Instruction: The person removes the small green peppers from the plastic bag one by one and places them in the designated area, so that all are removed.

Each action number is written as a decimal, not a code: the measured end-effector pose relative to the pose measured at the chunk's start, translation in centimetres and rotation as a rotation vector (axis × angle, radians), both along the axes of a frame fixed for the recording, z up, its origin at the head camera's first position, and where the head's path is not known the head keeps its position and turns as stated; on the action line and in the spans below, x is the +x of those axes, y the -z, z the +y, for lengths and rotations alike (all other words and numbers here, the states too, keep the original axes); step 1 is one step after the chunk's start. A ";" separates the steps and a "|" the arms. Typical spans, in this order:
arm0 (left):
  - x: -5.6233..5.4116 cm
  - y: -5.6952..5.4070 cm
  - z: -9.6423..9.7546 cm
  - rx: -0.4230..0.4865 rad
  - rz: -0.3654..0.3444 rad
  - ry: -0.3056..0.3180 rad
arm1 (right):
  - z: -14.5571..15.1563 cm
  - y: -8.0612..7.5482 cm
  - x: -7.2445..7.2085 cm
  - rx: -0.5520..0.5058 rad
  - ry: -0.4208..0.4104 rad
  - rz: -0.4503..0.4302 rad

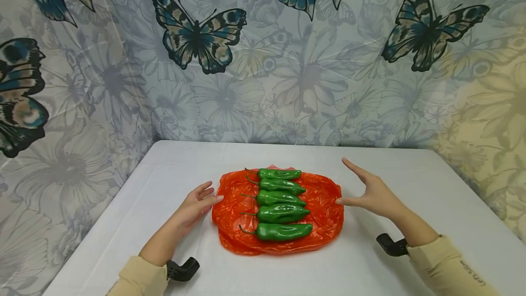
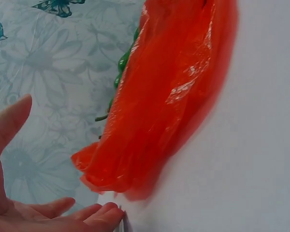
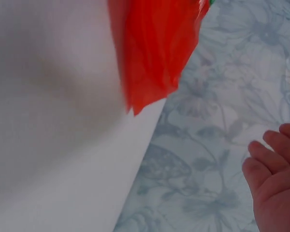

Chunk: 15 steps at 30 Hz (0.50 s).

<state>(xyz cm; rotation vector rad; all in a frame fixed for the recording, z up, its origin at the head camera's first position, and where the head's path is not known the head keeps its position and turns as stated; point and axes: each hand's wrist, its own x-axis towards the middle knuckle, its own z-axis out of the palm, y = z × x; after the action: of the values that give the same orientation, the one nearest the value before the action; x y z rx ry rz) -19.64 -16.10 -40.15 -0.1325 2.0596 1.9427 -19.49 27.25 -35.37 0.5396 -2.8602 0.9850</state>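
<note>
Several long green peppers [image 1: 283, 214] lie side by side in a column on a crumpled red plastic bag [image 1: 234, 200], their stems pointing left. My left hand [image 1: 196, 208] is at the bag's left edge, fingers spread and holding nothing. On the other side, my right hand [image 1: 371, 195] has its thumb and fingers wide apart, with one fingertip right at the bag's right edge. The left wrist view has the bag [image 2: 150, 111] beyond my left hand [image 2: 29, 217], hiding most of the peppers. In the right wrist view, my right hand [image 3: 280, 179] appears apart from the bag [image 3: 154, 48].
A white-covered table [image 1: 185, 159] carries the bag. Behind and to the sides hangs a floral cloth [image 1: 308, 81] with butterfly prints. Black wrist devices [image 1: 182, 269] sit at both sleeve cuffs, close over the tabletop.
</note>
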 end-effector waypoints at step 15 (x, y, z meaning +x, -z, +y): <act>0.4 1.2 1.3 0.023 0.014 -0.050 | -2.1 0.8 0.2 -0.242 -0.130 -0.078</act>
<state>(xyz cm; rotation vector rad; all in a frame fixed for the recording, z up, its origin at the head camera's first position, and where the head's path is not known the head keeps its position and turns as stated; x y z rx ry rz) -19.22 -14.76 -41.37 -0.1672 2.0607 2.0022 -19.32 25.16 -36.16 0.6841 -2.7422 1.3790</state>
